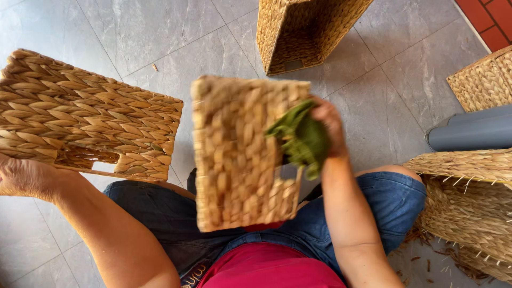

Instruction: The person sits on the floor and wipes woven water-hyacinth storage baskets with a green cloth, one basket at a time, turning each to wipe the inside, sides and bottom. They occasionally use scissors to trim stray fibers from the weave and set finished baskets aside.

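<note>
Head view, looking down at the lap. Left hand [24, 178] at the left edge grips the lower rim of a woven basket [88, 114], held out to the side above the grey tile floor [186, 48]; fingers wrapped under the rim, mostly hidden, so only the clenched hold shows. This basket has a cut-out handle slot along its lower side. Right hand [329, 125] holds a second basket [240, 154] upright over the knees, blurred with motion, fingers closed on its right edge together with a green cloth [301, 140] bunched against the weave. Exact finger placement under the cloth cannot be told. Person seated, blue jeans [392, 200] and a red top [272, 269]. Around: a third basket [304, 32] lying tipped on the floor ahead, open mouth toward the camera; another woven piece [482, 82] at the right edge; a grey tube [472, 130] beside it; a rough, untrimmed woven pile [469, 208] at lower right with loose fibre ends sticking out and scraps on the tiles. Progress, as judged: cloth is on the centre basket, so the wiping seems in hand there; the left basket looks clean but whether it has been wiped cannot be told; the pile at right looks unfinished.
</note>
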{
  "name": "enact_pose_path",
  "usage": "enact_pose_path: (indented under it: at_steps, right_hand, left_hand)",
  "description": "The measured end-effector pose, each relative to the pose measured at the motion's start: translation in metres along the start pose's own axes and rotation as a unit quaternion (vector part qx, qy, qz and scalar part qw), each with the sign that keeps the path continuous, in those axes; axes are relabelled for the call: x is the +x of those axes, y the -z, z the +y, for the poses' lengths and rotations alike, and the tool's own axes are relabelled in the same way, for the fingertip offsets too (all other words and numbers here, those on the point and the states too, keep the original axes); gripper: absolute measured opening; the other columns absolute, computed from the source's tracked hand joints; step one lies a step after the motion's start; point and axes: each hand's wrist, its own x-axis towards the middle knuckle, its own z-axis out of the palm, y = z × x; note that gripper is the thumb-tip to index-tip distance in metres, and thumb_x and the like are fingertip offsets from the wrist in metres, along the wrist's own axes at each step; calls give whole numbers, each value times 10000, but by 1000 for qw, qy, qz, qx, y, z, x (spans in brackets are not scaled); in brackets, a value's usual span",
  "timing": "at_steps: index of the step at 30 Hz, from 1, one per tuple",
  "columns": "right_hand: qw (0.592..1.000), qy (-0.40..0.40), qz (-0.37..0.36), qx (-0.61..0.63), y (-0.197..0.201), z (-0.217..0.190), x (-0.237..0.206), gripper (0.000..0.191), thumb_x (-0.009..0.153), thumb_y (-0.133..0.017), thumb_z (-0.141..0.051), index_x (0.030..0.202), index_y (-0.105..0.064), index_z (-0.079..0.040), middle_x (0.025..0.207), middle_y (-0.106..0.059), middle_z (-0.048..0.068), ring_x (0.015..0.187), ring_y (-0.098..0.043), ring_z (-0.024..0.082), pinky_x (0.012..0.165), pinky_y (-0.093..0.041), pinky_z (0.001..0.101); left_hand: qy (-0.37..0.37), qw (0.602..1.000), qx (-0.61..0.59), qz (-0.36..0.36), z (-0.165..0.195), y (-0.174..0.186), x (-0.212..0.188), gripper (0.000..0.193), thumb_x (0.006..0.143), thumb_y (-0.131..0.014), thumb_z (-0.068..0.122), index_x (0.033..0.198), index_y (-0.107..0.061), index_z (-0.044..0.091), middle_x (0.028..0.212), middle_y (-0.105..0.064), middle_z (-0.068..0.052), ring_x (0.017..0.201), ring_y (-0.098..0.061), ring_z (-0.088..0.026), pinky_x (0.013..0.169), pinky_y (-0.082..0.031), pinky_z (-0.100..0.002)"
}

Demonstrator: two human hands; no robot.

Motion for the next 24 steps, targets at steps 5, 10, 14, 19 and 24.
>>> enact_pose_path:
  at_steps: [5,10,14,19,24]
  right_hand:
    - [912,2,159,-378,143,11,19,332,934,-644,-204,1201,-727,-25,1067,-758,166,944,-739,263,836,-576,395]
    - [591,-79,390,-702,216,77,-21,263,902,-662,-168,1133,-786,-146,1056,-736,203,982,-686,393,844,-537,464]
    - [599,-50,399,-693,219,82,-35,250,868,-674,-147,1090,-790,-147,1042,-745,192,966,-705,374,858,-547,435]
    - [663,68,412,-621,192,62,-18,250,871,-657,-42,1081,-783,-93,976,-762,132,902,-715,241,837,-552,345]
    - [806,135,383,-431,140,32,-15,305,882,-615,30,1144,-760,-31,1030,-732,43,917,-673,127,847,-559,280]
  left_hand:
    - [-22,1000,9,17,-8,8,-3,353,1046,-633,117,1171,-613,-212,1228,-688,-396,1052,-772,-531,912,-614,-621]
    - [-46,999,19,0,-18,16,0,297,1102,-626,186,1061,-593,-106,1140,-702,-298,949,-721,-414,842,-617,-575]
    - [-91,991,100,-14,-20,4,-3,369,1141,-638,320,975,-546,3,985,-670,-151,860,-657,-255,785,-645,-449]
    - [-85,992,88,-41,-20,-44,-27,373,1099,-693,312,880,-522,63,818,-572,-26,729,-550,-122,669,-521,-313]
    - [-38,988,37,-143,-5,-89,-60,420,1099,-717,320,836,-507,70,769,-578,-12,691,-491,-79,636,-441,-256]
